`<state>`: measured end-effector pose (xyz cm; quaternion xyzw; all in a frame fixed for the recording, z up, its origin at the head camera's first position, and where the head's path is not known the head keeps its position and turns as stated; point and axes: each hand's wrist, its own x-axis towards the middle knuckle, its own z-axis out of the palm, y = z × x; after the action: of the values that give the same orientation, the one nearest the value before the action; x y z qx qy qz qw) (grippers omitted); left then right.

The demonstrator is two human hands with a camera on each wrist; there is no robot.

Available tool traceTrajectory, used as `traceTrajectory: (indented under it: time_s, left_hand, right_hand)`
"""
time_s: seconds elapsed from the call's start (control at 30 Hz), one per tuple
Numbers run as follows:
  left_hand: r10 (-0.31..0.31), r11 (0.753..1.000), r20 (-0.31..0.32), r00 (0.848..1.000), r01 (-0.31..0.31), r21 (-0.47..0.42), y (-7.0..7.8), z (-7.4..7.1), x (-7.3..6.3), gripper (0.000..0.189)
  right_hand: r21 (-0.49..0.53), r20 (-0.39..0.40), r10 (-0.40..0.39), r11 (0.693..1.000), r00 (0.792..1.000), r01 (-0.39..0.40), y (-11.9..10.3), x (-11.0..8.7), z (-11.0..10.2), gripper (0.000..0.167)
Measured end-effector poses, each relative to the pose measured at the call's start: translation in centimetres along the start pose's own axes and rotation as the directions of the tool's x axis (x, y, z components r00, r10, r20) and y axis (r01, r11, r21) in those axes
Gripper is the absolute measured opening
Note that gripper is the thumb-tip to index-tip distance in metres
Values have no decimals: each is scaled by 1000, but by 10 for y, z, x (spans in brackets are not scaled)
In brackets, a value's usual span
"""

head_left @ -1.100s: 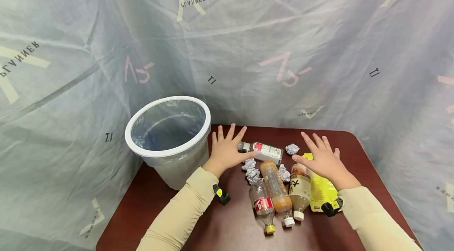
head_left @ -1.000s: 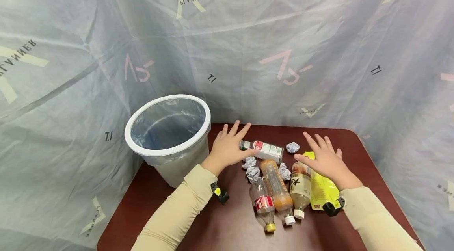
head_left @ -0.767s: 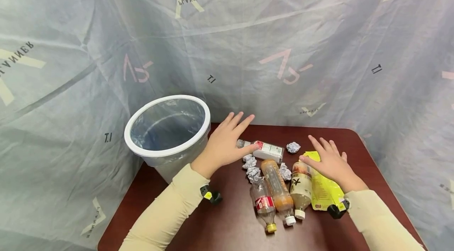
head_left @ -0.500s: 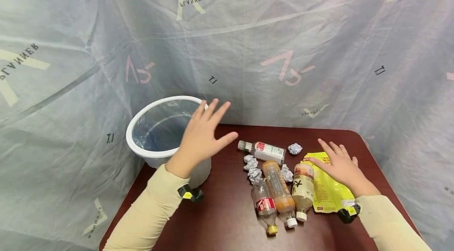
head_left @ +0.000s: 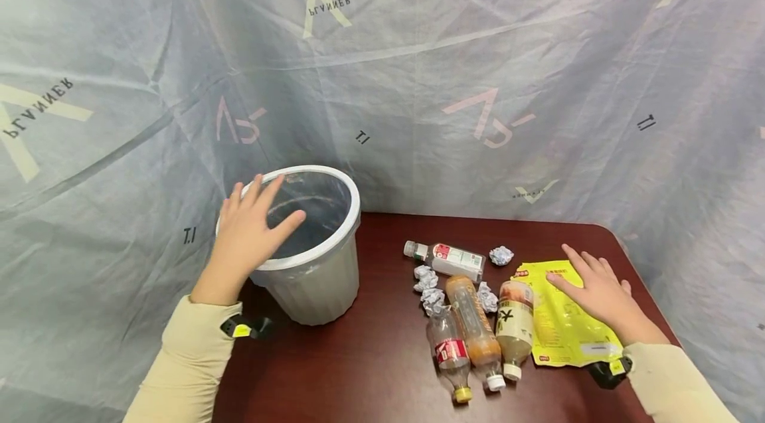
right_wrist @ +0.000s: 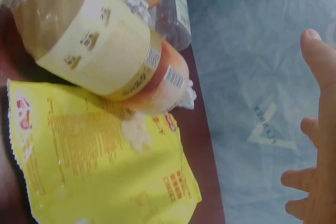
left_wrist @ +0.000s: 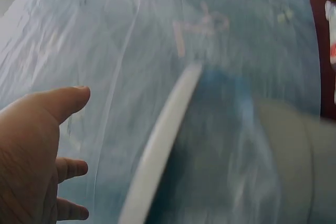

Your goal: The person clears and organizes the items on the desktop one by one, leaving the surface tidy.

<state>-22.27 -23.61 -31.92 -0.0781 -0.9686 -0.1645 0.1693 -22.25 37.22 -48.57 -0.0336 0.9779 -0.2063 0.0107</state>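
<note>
My left hand (head_left: 248, 230), fingers spread and holding nothing, is over the left side of a lined trash bin (head_left: 325, 290) with a white rim. In the left wrist view that rim (left_wrist: 163, 142) lies to the right of the thumb. My right hand (head_left: 597, 293), also spread and holding nothing, hovers over a flat yellow snack bag (head_left: 552, 327). Left of the bag lies a bottle with a cream label (head_left: 515, 323). Beside it are an orange-patterned bottle (head_left: 472, 320) and a red-labelled bottle with a yellow cap (head_left: 451, 351).
Behind these, a clear bottle (head_left: 457, 260) lies sideways. Crumpled paper balls (head_left: 501, 255) are scattered around the bottles, several in all. The dark red table (head_left: 382, 356) has a rounded far right corner. Grey printed sheeting (head_left: 394, 78) hangs behind it.
My left hand has moved left, from near the clear bottle to over the bin. My right hand has shifted right over the yellow bag. The bottles and paper balls stay put.
</note>
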Motion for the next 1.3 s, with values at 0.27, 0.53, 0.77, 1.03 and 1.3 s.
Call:
traceTrajectory:
  time_s: [0.27,0.53,0.77,1.03,1.3]
  left_hand:
    - [-124,992,48,991,125,-4,-50,-3,-7,84]
    - [-168,982,200,965,182,-53,-70,13,-11,86]
    - [-141,985,211,967,159,-69,-72,18,-6,86]
    - [-117,987,235,965,139,-77,-57,26,3,86]
    - [-93,989,237,967,117,-88,-41,35,11,86]
  right_hand:
    - [-4,9,33,999,999,-33,11,-3,2,93]
    - [-26,14,64,998,998,-63,25,-8,3,95]
    - [-23,-2,67,998,998,-67,33,-8,6,94]
    - [7,9,65,998,998,-65,45,-4,8,94]
    - [103,26,64,992,998,-67,51,2,8,95]
